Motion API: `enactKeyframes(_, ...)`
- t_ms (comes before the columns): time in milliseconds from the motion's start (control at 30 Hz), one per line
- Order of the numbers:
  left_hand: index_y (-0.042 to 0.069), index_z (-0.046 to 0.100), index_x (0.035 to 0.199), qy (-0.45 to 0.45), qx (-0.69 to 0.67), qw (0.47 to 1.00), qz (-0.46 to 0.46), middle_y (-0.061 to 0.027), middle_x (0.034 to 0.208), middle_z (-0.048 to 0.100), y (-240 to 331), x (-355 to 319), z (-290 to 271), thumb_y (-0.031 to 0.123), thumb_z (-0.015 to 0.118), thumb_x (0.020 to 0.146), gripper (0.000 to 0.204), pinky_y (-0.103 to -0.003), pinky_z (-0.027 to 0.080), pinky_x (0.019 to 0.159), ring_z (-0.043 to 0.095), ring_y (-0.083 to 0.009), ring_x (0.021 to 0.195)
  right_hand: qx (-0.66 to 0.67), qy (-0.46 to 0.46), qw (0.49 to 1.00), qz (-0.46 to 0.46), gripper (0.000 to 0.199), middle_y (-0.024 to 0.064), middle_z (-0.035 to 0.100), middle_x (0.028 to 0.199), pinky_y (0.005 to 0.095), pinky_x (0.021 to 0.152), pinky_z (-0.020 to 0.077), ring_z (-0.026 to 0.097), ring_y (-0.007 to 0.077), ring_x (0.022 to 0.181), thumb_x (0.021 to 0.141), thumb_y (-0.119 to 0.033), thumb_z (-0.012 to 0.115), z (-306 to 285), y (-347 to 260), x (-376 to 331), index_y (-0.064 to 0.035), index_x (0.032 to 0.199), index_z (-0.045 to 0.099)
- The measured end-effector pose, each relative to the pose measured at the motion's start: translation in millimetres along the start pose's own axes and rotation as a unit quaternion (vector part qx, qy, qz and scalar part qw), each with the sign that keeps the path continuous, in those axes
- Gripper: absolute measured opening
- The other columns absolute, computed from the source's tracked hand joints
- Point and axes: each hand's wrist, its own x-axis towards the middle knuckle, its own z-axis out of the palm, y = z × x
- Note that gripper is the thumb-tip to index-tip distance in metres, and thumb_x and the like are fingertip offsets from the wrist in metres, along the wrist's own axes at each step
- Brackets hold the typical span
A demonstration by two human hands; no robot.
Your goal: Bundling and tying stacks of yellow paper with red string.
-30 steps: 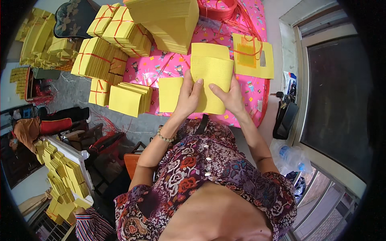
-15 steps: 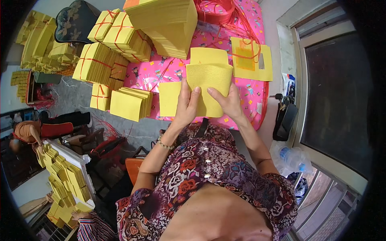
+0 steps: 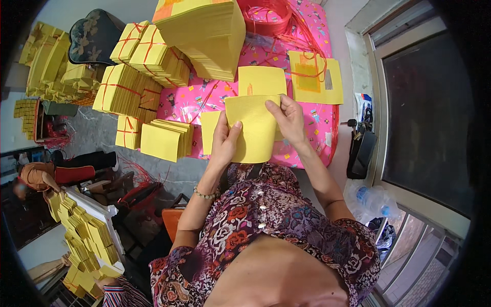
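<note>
A curved, bent piece of yellow paper [image 3: 253,135], perhaps several sheets thick, is held up over the near edge of the table. My left hand [image 3: 224,143] grips its left side, thumb on the face toward me. At the upper right corner, my right hand [image 3: 290,120] pinches it between thumb and fingers. Behind it a yellow sheet [image 3: 267,79] with a small orange mark lies on the pink patterned tablecloth [image 3: 176,102]. Another yellow sheet [image 3: 208,125] shows partly to the left of the held paper.
Red-tied yellow paper bundles [image 3: 120,89] and a tall yellow stack [image 3: 212,46] stand at the left and back. A yellow sheet with an orange patch [image 3: 317,77] lies at right, near red strapping [image 3: 266,18]. Other people work at a paper-covered table [image 3: 115,240] at lower left.
The held paper has come down toward me and tilted. My right hand has shifted up to its corner, while my left hand has moved left and slightly lower.
</note>
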Motion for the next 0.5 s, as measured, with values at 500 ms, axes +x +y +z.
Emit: enactKeyframes(500,0.002,0.036,0.136,0.008,0.019,0.999,-0.038,-0.0107,0.127,0.052,11,5,-22,0.002,0.044,0.095,0.042,-0.030,0.041,0.096,0.052,-0.0166,0.115,-0.031,-0.115,0.972,0.205,0.024,0.0021,0.067,0.088,0.0213,0.064,0.0496,0.060,0.0062,0.074,0.094,-0.018,0.057,-4,0,-11,0.0041,0.102,0.062)
